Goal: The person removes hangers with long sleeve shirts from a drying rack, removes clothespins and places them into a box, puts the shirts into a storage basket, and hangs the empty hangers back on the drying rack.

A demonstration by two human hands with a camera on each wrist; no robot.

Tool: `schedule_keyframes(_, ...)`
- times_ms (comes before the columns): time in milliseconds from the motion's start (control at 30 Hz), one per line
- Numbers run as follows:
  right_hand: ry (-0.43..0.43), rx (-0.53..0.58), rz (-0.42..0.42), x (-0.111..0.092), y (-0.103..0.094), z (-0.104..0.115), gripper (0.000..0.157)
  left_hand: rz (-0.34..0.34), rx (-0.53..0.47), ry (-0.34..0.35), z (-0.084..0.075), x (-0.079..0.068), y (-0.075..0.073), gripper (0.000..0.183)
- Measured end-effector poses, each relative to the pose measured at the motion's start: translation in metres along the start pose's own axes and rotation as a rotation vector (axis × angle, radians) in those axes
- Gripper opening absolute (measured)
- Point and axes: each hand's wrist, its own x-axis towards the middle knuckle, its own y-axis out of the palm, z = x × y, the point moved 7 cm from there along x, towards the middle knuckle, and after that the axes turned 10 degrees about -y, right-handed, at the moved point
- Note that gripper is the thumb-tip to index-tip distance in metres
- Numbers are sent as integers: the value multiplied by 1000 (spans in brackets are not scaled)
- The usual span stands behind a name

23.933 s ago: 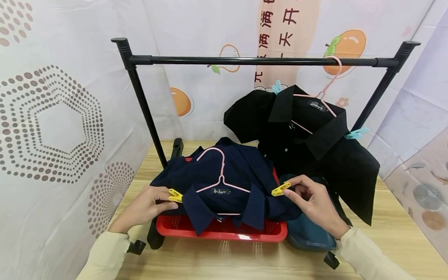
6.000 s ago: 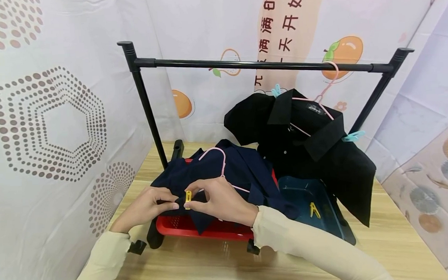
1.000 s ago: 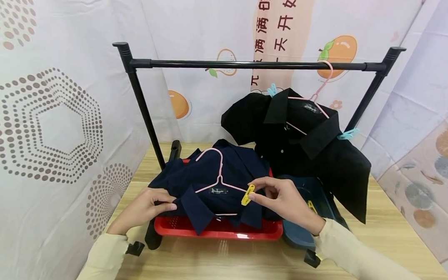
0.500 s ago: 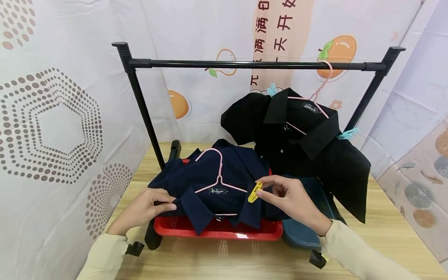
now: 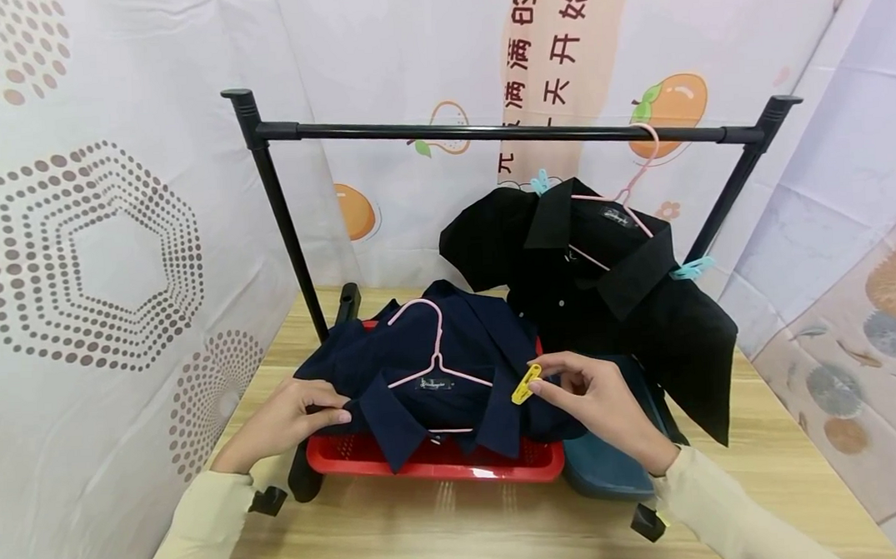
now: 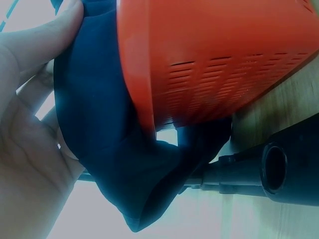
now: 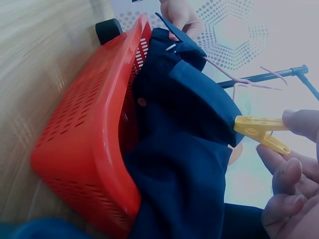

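Note:
A navy shirt lies over the red basket, a pink hanger inside its collar. My left hand pinches the shirt's left shoulder; in the left wrist view the thumb presses on the navy cloth. Between thumb and fingers of my right hand is a yellow clothespin, just right of the collar. From the right wrist, the tip of this clothespin meets the shirt's edge; whether it bites the cloth I cannot tell.
A black garment rack stands over the basket. From its bar hangs a black shirt on a pink hanger, with light-blue clothespins at both shoulders. A dark blue tray sits right of the basket, partly behind my right hand.
Over the last second my right hand moved slightly right with the clothespin; six seconds ago it was at the left shoulder. At 23.9 s ago my left hand held a clothespin; now it pinches cloth.

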Motion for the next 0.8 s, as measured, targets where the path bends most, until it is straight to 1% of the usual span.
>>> schedule_keyframes(333, 14, 52, -16, -7, -6, -10, 25, -14, -8, 21, -1, 0, 0, 20)
schedule_keyframes(567, 58, 34, -32, -14, -13, -19, 26, -3, -16, 14, -1, -1, 1, 20)
schedule_keyframes(800, 84, 29, -65, -23, -23, -26, 25, -8, -6, 18, 0, 0, 0, 21)
